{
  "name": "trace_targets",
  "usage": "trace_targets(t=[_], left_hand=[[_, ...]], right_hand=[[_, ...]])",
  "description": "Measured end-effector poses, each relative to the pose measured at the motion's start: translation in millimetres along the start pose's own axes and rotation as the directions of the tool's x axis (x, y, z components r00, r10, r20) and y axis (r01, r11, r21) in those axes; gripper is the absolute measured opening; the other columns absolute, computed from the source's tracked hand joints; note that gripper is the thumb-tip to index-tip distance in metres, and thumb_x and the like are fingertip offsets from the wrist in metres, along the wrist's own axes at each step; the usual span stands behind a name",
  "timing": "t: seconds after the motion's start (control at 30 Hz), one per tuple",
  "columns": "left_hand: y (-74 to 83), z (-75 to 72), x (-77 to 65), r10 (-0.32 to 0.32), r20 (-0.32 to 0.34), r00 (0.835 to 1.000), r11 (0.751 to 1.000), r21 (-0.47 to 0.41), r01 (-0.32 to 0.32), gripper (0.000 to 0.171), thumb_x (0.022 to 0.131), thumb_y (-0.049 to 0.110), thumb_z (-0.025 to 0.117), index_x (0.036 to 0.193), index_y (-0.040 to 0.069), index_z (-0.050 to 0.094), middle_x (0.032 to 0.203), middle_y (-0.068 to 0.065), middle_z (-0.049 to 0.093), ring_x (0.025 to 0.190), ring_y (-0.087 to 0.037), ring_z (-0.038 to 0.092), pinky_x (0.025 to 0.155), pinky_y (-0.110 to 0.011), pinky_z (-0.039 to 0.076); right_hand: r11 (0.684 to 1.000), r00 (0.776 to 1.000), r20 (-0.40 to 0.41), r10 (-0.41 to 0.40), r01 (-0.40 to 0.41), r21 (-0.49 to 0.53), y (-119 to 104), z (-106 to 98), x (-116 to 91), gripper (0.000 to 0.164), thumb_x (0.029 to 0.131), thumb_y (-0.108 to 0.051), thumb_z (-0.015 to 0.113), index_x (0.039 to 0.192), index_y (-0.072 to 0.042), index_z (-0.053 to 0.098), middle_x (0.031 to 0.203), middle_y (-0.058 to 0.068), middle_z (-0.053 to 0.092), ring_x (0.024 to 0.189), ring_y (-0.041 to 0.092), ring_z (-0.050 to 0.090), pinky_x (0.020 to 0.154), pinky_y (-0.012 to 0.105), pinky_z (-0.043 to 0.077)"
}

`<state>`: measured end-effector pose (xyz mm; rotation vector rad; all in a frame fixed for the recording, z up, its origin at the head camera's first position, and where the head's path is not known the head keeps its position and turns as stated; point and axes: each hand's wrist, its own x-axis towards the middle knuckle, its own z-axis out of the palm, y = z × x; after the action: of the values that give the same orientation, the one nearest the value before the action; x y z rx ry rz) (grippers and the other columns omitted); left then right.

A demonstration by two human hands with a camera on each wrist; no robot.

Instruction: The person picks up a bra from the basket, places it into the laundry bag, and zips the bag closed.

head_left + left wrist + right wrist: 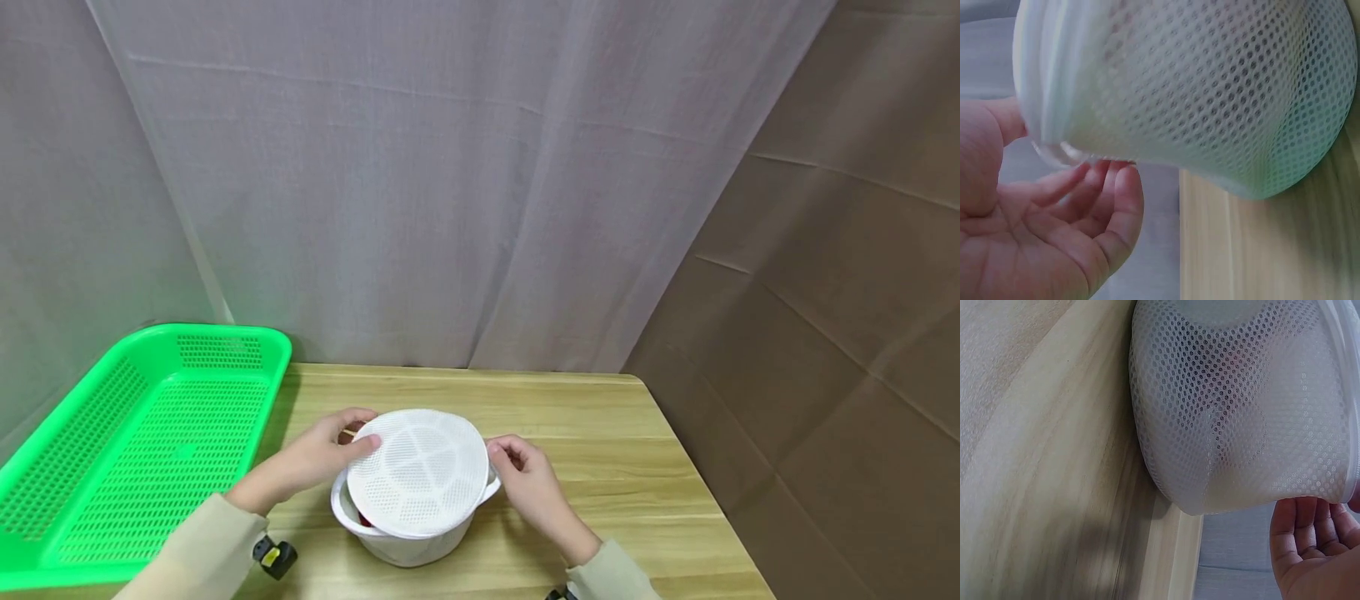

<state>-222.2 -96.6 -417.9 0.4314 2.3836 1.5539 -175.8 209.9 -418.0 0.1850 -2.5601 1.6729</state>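
A round white mesh laundry bag [411,550] stands on the table in the head view, its flat mesh lid [420,475] lying tilted over the top. At the left the lid is apart from the rim, and a bit of something red [364,520] shows in the gap. My left hand [322,454] grips the bag's upper left edge, thumb on the lid and fingers behind. With thumb and fingers my right hand [532,487] pinches the edge at the right. Both wrist views show the mesh side wall [1210,87] close up; the contents are only dimly visible through it.
A large green plastic basket [258,433] with slotted walls stands to the left of the bag. The wooden table [600,467] ends at a grey curtain [390,208] behind, and a brown cloth [840,350] hangs along the right.
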Motion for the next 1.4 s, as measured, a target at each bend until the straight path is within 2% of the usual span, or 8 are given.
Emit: trace_targets(t=[0.27,0.43,0.63,0.8,0.93,1.07,1.2,1.4], left_hand=[[1.4,0.6,-1.7,0.052,0.049,0.997,0.998,-0.044,-0.050,0.046,0.093,0.026,0.066,0.129,0.001,0.053,0.104,-0.008,0.062,0.093,-0.021,0.058,0.077,-0.034,0.050],[-0.2,-0.3,-2.0,0.053,0.061,0.997,0.998,-0.048,-0.050,0.048,0.092,0.026,0.067,0.130,0.001,0.052,0.105,-0.008,0.062,0.095,-0.021,0.059,0.079,-0.035,0.050],[-3.2,-0.6,-1.9,0.047,0.035,0.998,0.998,-0.034,-0.045,0.043,0.092,0.022,0.067,0.128,0.003,0.054,0.104,-0.007,0.063,0.096,-0.021,0.059,0.080,-0.033,0.050],[-5.4,-2.2,-3.3,0.061,0.016,0.998,0.998,-0.026,-0.060,0.039,0.091,0.019,0.067,0.126,0.004,0.057,0.105,-0.006,0.064,0.098,-0.022,0.060,0.081,-0.031,0.051],[-4.7,-4.7,-5.2,0.104,0.068,0.992,0.994,-0.046,-0.101,0.039,0.090,0.017,0.068,0.124,0.003,0.056,0.109,-0.008,0.063,0.102,-0.024,0.058,0.084,-0.032,0.050],[-3.2,-5.8,-7.0,0.131,0.160,0.978,0.990,-0.081,-0.119,0.038,0.090,0.015,0.068,0.121,0.001,0.052,0.113,-0.011,0.059,0.105,-0.026,0.056,0.086,-0.033,0.049],[-0.5,-3.5,-7.2,0.108,0.219,0.970,0.990,-0.107,-0.087,0.036,0.091,0.017,0.068,0.118,0.001,0.050,0.111,-0.011,0.058,0.104,-0.026,0.055,0.085,-0.033,0.048],[6.7,5.0,-1.2,0.095,0.171,0.981,0.995,-0.020,-0.093,0.037,0.093,0.029,0.065,0.118,0.003,0.054,0.108,-0.008,0.060,0.102,-0.022,0.055,0.087,-0.037,0.046]], right_hand=[[1.000,1.000,0.019,-0.007,0.007,-0.008,0,0,0,0.014,0.098,-0.008,0.055,0.100,-0.002,0.068,0.091,0.005,0.066,0.077,0.016,0.058,0.067,0.023,0.048],[1.000,1.000,0.015,-0.008,0.009,-0.010,20,3,6,0.015,0.099,-0.012,0.056,0.100,-0.004,0.068,0.088,0.003,0.065,0.076,0.014,0.057,0.066,0.023,0.047],[1.000,0.999,0.037,-0.025,0.026,-0.005,38,6,11,0.013,0.097,-0.011,0.058,0.103,-0.007,0.069,0.093,0.002,0.067,0.081,0.014,0.060,0.070,0.023,0.049],[0.998,0.997,0.051,-0.056,0.057,-0.021,43,8,12,0.011,0.094,-0.007,0.061,0.103,-0.007,0.068,0.087,0.003,0.063,0.076,0.015,0.059,0.065,0.023,0.050],[0.998,0.998,0.023,-0.057,0.058,-0.017,45,9,12,0.012,0.094,-0.006,0.062,0.103,-0.005,0.068,0.086,0.003,0.063,0.073,0.015,0.059,0.062,0.022,0.048],[0.999,0.999,0.011,-0.037,0.037,-0.024,38,9,10,0.012,0.096,-0.007,0.059,0.103,-0.006,0.068,0.088,0.003,0.065,0.074,0.015,0.060,0.063,0.022,0.049],[0.999,0.999,0.034,-0.028,0.029,-0.020,18,6,4,0.016,0.100,-0.009,0.053,0.102,-0.003,0.067,0.098,0.007,0.068,0.084,0.017,0.062,0.071,0.026,0.052],[1.000,0.995,0.098,-0.016,0.017,-0.013,-4,4,-1,0.017,0.098,-0.011,0.057,0.106,0.000,0.066,0.092,0.007,0.066,0.080,0.016,0.060,0.070,0.026,0.051]])
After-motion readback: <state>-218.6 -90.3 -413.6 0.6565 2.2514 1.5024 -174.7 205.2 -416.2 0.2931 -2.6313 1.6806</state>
